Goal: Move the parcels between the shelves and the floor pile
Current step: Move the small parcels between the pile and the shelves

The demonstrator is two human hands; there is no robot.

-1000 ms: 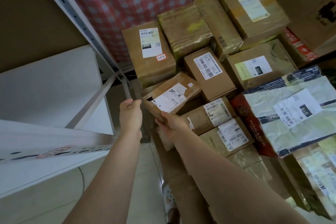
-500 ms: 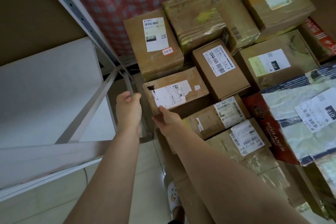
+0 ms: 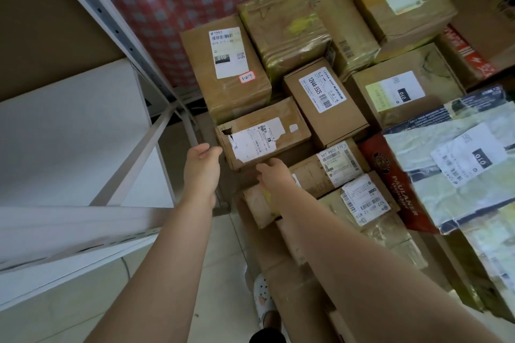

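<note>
Cardboard parcel [image 3: 264, 133], torn label: tilted in your grip a second ago, now flat on the floor pile [image 3: 404, 92] beside the shelf [image 3: 69, 133]. Left hand [image 3: 202, 159] loosely curled at its corner, holding nothing; right hand [image 3: 274, 172] at its front edge, grip unclear. Placement likely done

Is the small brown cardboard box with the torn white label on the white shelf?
No, that box lies among the piled parcels, right of the white shelf.
</note>
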